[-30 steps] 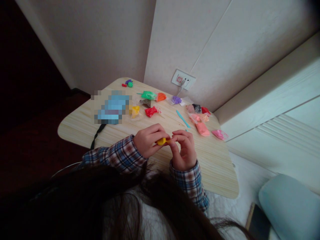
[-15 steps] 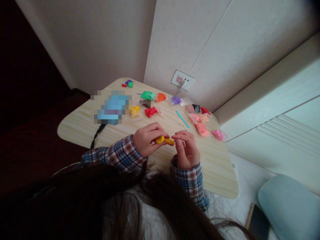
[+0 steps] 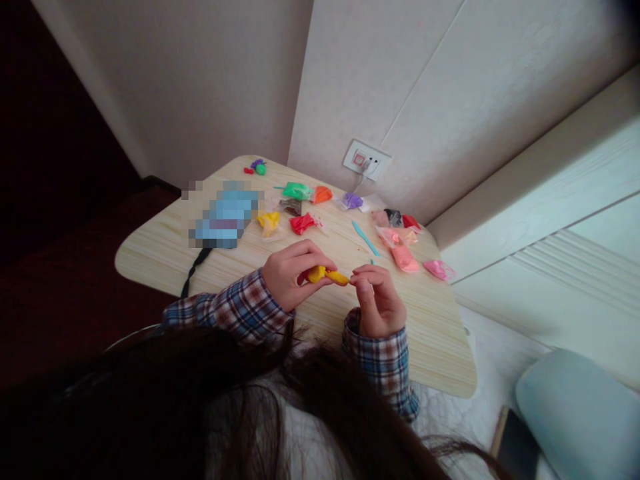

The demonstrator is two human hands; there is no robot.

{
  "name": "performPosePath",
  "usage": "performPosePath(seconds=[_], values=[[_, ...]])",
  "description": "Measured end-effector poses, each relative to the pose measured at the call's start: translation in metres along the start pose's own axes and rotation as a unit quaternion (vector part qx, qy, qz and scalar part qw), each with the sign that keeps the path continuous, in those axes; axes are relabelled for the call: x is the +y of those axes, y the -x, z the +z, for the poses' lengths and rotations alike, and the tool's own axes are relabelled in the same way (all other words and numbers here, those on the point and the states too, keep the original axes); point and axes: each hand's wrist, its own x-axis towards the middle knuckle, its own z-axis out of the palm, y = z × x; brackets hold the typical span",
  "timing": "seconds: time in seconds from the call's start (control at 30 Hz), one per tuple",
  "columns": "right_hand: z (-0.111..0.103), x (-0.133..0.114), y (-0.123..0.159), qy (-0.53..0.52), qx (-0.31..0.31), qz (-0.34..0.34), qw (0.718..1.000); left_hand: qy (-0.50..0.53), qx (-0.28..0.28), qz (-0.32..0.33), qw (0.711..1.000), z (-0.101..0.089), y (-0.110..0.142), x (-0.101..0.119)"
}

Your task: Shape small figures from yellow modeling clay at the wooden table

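My left hand (image 3: 290, 272) is closed around a lump of yellow modelling clay (image 3: 317, 274), with thumb and index finger gripping it. A narrower, flattened piece of the clay sticks out to the right. At its pointed tip, the thumb and fingers of my right hand (image 3: 381, 303) are pinched together. Both hands are just above the near part of the table (image 3: 425, 340). Beyond them lie a light blue clay tool (image 3: 366, 238) and an opened bag of red clay (image 3: 302, 224). Another bag, holding yellow clay (image 3: 269, 223), lies left of the red one.
Along the back lie bags of green clay (image 3: 297, 191), orange clay (image 3: 323, 194) and purple clay (image 3: 353, 201). Pink clay bags (image 3: 404, 259) are on the right. A blurred blue object (image 3: 227, 213) with a black strap is at left. A wall socket (image 3: 367, 159) holds a plug.
My right hand has shifted slightly right, and its fingers have closed at the tip of the yellow clay. My left hand has moved a little up and left with the clay.
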Motion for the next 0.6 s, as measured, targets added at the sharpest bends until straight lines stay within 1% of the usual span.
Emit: performPosePath(seconds=[0.13, 0.3, 0.47, 0.6], values=[[0.0007, 0.0025, 0.0015, -0.021, 0.013, 0.013, 1.000, 0.000, 0.016, 0.002, 1.000, 0.0002, -0.0008, 0.0001], [-0.0007, -0.0015, 0.0006, 0.020, 0.002, -0.006, 1.000, 0.017, 0.012, -0.018, 1.000, -0.0010, -0.0009, 0.0004], [-0.0002, 0.0004, 0.0020, -0.026, 0.001, 0.013, 1.000, 0.042, 0.022, -0.037, 0.998, -0.0032, -0.0023, 0.0028], [0.0010, 0.0015, 0.0031, -0.031, -0.012, 0.004, 0.999, 0.067, 0.018, -0.040, 0.997, -0.0032, -0.0034, 0.0037]])
